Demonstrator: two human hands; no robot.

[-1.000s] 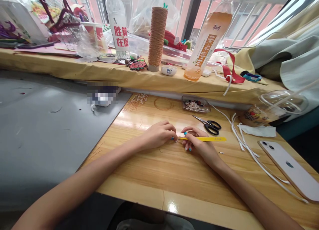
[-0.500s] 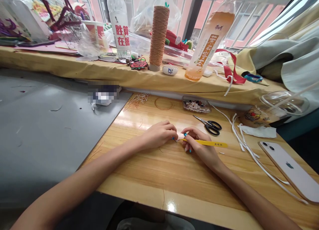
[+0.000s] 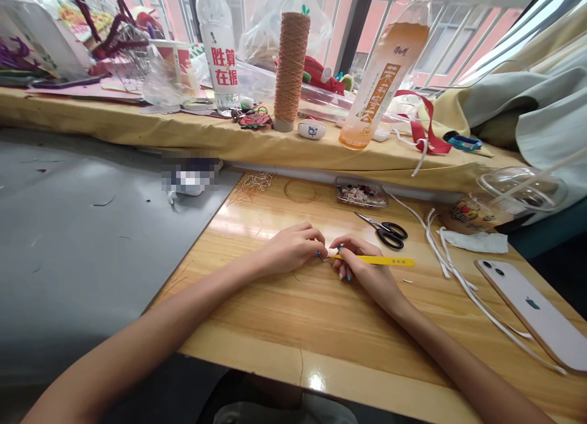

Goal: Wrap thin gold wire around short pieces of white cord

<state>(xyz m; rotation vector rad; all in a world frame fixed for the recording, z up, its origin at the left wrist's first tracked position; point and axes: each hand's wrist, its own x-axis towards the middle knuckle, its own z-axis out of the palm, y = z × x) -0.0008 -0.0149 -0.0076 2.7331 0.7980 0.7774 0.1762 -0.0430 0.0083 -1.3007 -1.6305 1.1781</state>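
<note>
Yellow tweezers (image 3: pixel 389 261) lie in my right hand (image 3: pixel 360 262), held between thumb and fingers, with the tip pointing left. My left hand (image 3: pixel 300 246) is closed in a pinch just left of that tip, on something too small to name. Both hands rest low over the wooden table (image 3: pixel 257 314), their fingertips close together. Black-handled scissors (image 3: pixel 389 233) lie beyond my right hand, their blades slightly apart. A clear box (image 3: pixel 361 193) of small pale and dark pieces stands behind them.
A coil of thin brown cord (image 3: pixel 301 192) and a heap of thread scraps (image 3: pixel 254 185) lie at the back. White cords (image 3: pixel 452 268) and a phone (image 3: pixel 532 311) are on the right. A thread spool (image 3: pixel 291 72) and a tea bottle (image 3: pixel 383 75) stand on the cloth-covered ledge (image 3: pixel 183 130).
My right hand and the tweezers have shifted slightly left, toward my left hand. My left hand stays nearly where it was.
</note>
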